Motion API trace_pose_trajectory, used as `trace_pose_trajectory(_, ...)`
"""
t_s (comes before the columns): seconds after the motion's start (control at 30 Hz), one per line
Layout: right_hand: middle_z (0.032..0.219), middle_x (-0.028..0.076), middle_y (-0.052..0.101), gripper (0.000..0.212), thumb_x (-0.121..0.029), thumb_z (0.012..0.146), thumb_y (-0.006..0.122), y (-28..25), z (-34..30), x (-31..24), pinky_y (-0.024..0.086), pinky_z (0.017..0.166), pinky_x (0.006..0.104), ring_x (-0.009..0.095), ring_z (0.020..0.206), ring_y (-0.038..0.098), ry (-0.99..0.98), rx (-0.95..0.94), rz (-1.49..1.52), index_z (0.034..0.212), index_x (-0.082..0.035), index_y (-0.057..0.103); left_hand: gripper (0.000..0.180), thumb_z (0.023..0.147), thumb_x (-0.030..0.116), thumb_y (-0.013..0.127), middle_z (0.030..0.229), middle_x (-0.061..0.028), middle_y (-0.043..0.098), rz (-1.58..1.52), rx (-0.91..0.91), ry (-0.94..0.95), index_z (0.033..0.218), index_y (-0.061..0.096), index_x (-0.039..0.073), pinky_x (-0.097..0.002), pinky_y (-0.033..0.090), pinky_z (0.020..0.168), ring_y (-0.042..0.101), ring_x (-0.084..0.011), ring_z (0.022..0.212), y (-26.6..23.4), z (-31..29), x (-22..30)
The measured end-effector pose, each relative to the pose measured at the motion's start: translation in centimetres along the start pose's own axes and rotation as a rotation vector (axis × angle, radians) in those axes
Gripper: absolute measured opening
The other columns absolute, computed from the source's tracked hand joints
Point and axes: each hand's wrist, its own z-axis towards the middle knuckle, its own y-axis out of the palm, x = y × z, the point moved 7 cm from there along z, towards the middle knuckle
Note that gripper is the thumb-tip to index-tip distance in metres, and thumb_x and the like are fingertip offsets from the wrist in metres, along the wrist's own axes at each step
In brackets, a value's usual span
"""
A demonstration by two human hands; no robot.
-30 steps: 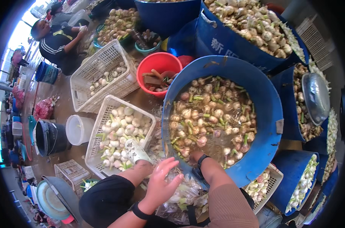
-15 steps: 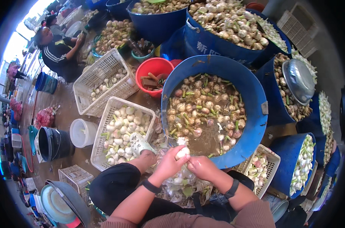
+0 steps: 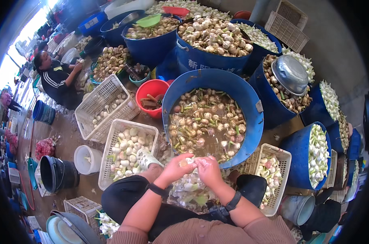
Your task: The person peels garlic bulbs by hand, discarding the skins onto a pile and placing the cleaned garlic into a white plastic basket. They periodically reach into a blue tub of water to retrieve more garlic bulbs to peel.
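Note:
Close to the near rim of a blue tub (image 3: 252,116), my left hand (image 3: 177,170) is closed around a whitish garlic bulb (image 3: 188,161), mostly covered by the fingers. My right hand (image 3: 209,172) meets it there, fingers pinched against the bulb. Unpeeled garlic bulbs (image 3: 204,118) with short green stems float in the tub's brown water. Below my hands, between my knees, lies a heap of loose garlic skins (image 3: 190,189). Left of my hands, a crate holds clean white garlic bulbs (image 3: 127,150).
Right of the tub stands a white crate (image 3: 283,179) with garlic. Blue barrels (image 3: 300,152) full of garlic line the right and back. A red bucket (image 3: 152,90), a white bucket (image 3: 88,160) and a black bucket (image 3: 59,174) stand to the left. A person (image 3: 58,79) sits at the far left.
The view has tilted and shifted, so the tub appears lower and further left. The bulb's bright white top showed above my left fingers before; now my fingers cover more of it.

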Motion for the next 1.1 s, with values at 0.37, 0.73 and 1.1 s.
trace_pose_trajectory(0.37, 0.088, 0.005, 0.063, 0.018, -0.013, 0.089, 0.051, 1.5, -2.0, 3.0, 0.046, 0.065, 0.0239, 0.012, 0.076, 0.058, 0.895, -0.087, 0.953, 0.096, 0.001, 0.06, 0.027, 0.065, -0.004, 0.06, 0.107, -0.0151, 0.057, 0.835, 0.275, 0.889, 0.091, 0.061, 0.004, -0.0404, 0.042, 0.089, 0.052, -0.0344, 0.103, 2.8, -4.7, 8.2)
trace_pose_trajectory(0.73, 0.096, 0.013, 0.061, 0.025, -0.017, 0.081, 0.059, 1.5, -7.3, -0.9, 0.045, 0.078, 0.0344, 0.026, 0.084, 0.058, -0.164, -0.403, -0.089, 0.099, -0.001, 0.059, 0.01, 0.086, 0.006, 0.053, 0.088, -0.0053, 0.061, -0.746, 0.49, 0.179, 0.096, 0.053, 0.004, -0.0237, 0.047, 0.066, 0.058, -0.0108, 0.076, -3.0, -2.0, -0.6)
trace_pose_trajectory(1.1, 0.081, 0.011, 0.06, 0.028, -0.008, 0.072, 0.069, -1.9, 0.1, -6.0, 0.048, 0.066, 0.0309, 0.024, 0.076, 0.058, -0.305, 0.031, 0.103, 0.098, -0.001, 0.06, 0.012, 0.086, 0.013, 0.055, 0.08, -0.0005, 0.059, -0.467, 0.403, 0.253, 0.094, 0.055, 0.004, -0.0202, 0.042, 0.062, 0.054, -0.0078, 0.069, -2.5, -2.0, 0.7)
